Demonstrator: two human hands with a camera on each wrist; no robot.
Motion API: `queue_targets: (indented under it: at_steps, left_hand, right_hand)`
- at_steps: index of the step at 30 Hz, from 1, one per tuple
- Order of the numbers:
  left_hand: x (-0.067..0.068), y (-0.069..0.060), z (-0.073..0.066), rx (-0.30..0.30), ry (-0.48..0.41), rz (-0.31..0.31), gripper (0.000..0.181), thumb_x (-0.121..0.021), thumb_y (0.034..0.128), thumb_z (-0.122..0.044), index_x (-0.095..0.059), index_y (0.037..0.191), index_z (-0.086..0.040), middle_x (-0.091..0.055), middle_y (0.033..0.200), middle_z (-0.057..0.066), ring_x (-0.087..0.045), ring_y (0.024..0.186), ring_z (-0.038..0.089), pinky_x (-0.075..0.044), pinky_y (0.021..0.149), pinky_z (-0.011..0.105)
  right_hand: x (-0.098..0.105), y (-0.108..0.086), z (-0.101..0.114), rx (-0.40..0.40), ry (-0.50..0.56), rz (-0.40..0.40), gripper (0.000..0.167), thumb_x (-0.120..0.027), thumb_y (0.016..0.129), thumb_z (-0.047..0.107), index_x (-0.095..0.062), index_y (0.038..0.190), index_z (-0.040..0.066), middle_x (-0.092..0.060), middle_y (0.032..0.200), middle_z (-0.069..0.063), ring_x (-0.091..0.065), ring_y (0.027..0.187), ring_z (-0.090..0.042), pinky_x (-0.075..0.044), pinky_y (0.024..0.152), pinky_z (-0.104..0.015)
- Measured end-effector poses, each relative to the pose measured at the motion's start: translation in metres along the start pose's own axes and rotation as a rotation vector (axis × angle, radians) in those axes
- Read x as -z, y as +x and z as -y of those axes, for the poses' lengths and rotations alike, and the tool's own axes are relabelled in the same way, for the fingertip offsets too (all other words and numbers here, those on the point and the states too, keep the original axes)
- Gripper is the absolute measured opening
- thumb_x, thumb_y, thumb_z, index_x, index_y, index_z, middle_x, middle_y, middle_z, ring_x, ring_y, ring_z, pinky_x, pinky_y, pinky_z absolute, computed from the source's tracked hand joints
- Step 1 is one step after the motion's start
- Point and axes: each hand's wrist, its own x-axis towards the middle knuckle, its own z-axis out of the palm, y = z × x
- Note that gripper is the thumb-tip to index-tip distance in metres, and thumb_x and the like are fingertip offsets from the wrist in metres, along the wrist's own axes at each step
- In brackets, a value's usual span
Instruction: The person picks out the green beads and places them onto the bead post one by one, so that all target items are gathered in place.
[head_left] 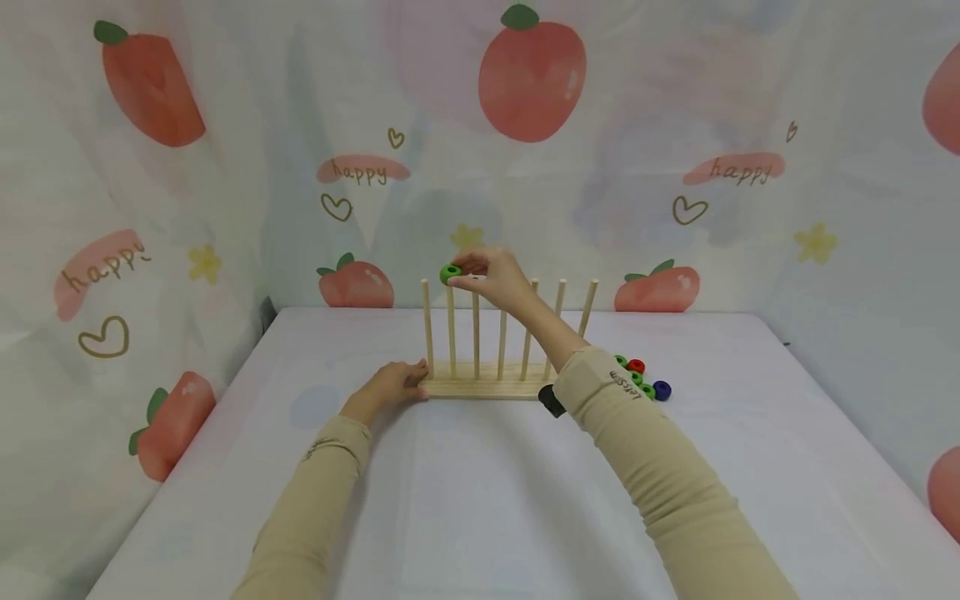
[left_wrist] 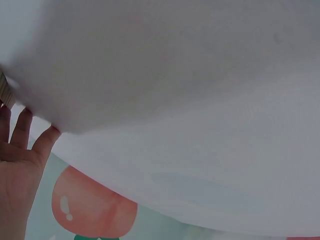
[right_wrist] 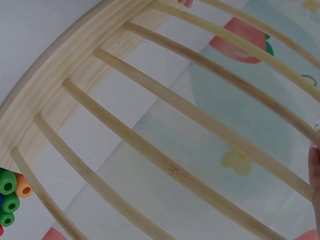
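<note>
A wooden base [head_left: 480, 388] with several upright pegs stands on the table. My right hand [head_left: 498, 279] pinches a green bead [head_left: 450, 274] at the top of the second peg from the left; whether the peg has entered its hole cannot be told. In the right wrist view, only part of that hand [right_wrist: 314, 172] shows, at the right edge, and the bead is out of view. My left hand [head_left: 390, 389] grips the left end of the base between thumb and fingers. The left wrist view shows this hand [left_wrist: 20, 170] by a corner of the base [left_wrist: 5, 94].
To the right of the base lie loose beads, among them a red one [head_left: 636, 366], a blue one [head_left: 662, 390] and several green ones [right_wrist: 7, 182], partly hidden by my right sleeve. An orange bead [right_wrist: 23, 185] is beside them. A patterned cloth backdrop surrounds the white table [head_left: 480, 500].
</note>
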Motion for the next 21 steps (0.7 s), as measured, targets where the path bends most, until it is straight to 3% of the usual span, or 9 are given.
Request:
queue_targets:
  at_steps: [3, 7, 11, 13, 16, 18, 20, 21]
  left_hand:
    - [0.007, -0.003, -0.004, -0.005, -0.055, 0.039, 0.069, -0.06, 0.0778, -0.062, -0.051, 0.134, -0.023, -0.044, 0.142, -0.004, -0.057, 0.115, 0.037, -0.047, 0.096, 0.042]
    - [0.025, -0.008, -0.016, 0.007, -0.141, 0.099, 0.073, -0.061, 0.0759, -0.062, -0.049, 0.136, -0.022, -0.042, 0.145, -0.001, -0.055, 0.12, 0.032, -0.044, 0.101, 0.037]
    - [0.037, -0.009, -0.029, 0.055, -0.156, 0.134, 0.072, -0.065, 0.0768, -0.056, -0.05, 0.135, -0.018, -0.044, 0.144, 0.004, -0.054, 0.121, 0.034, -0.044, 0.102, 0.042]
    - [0.029, -0.008, -0.021, 0.009, -0.143, 0.083, 0.068, -0.063, 0.0782, -0.057, -0.05, 0.135, -0.021, -0.047, 0.142, 0.002, -0.057, 0.116, 0.033, -0.046, 0.099, 0.036]
    - [0.048, -0.012, -0.043, 0.044, -0.144, 0.121, 0.066, -0.065, 0.08, -0.052, -0.051, 0.135, -0.018, -0.048, 0.141, 0.006, -0.057, 0.116, 0.035, -0.047, 0.098, 0.038]
    - [0.069, -0.018, -0.068, 0.071, -0.138, 0.135, 0.062, -0.067, 0.0828, -0.044, -0.052, 0.134, -0.012, -0.049, 0.139, 0.011, -0.056, 0.116, 0.037, -0.047, 0.098, 0.039]
    - [0.099, -0.027, -0.105, 0.133, -0.124, 0.188, 0.059, -0.07, 0.0836, -0.032, -0.053, 0.131, -0.001, -0.047, 0.138, 0.018, -0.053, 0.118, 0.042, -0.045, 0.1, 0.046]
    - [0.107, -0.03, -0.114, 0.129, -0.12, 0.181, 0.057, -0.068, 0.0852, -0.031, -0.052, 0.131, 0.0, -0.047, 0.138, 0.018, -0.053, 0.118, 0.042, -0.045, 0.1, 0.045]
  right_hand:
    - [-0.001, 0.0, -0.001, -0.001, -0.01, 0.009, 0.029, -0.069, 0.085, 0.011, -0.066, 0.11, -0.004, -0.069, 0.103, -0.019, -0.065, 0.096, -0.027, -0.052, 0.091, -0.035]
    - [-0.001, 0.001, -0.001, -0.003, -0.008, 0.02, 0.03, -0.069, 0.086, 0.011, -0.065, 0.111, -0.004, -0.068, 0.103, -0.02, -0.065, 0.096, -0.028, -0.052, 0.09, -0.036]
    - [0.0, 0.001, 0.0, -0.031, 0.006, 0.035, 0.037, -0.069, 0.086, 0.014, -0.062, 0.118, -0.003, -0.066, 0.112, -0.02, -0.063, 0.105, -0.031, -0.05, 0.094, -0.037]
    - [0.0, 0.001, 0.001, -0.047, 0.016, 0.035, 0.04, -0.068, 0.086, 0.015, -0.06, 0.122, -0.002, -0.065, 0.117, -0.021, -0.061, 0.11, -0.032, -0.049, 0.097, -0.037]
    - [0.001, 0.001, 0.0, -0.065, 0.043, 0.028, 0.042, -0.068, 0.087, 0.015, -0.058, 0.124, -0.002, -0.063, 0.12, -0.022, -0.06, 0.113, -0.032, -0.047, 0.099, -0.037]
    - [0.001, 0.001, -0.001, -0.071, 0.064, 0.022, 0.041, -0.068, 0.087, 0.014, -0.058, 0.124, -0.002, -0.063, 0.12, -0.022, -0.06, 0.112, -0.031, -0.048, 0.099, -0.037]
    - [0.002, 0.002, -0.002, -0.069, 0.074, 0.018, 0.039, -0.068, 0.087, 0.014, -0.06, 0.122, -0.003, -0.064, 0.118, -0.022, -0.061, 0.11, -0.031, -0.049, 0.097, -0.037]
    - [0.002, 0.002, -0.003, -0.069, 0.079, 0.018, 0.038, -0.068, 0.087, 0.014, -0.06, 0.121, -0.003, -0.064, 0.118, -0.021, -0.062, 0.109, -0.03, -0.049, 0.097, -0.036]
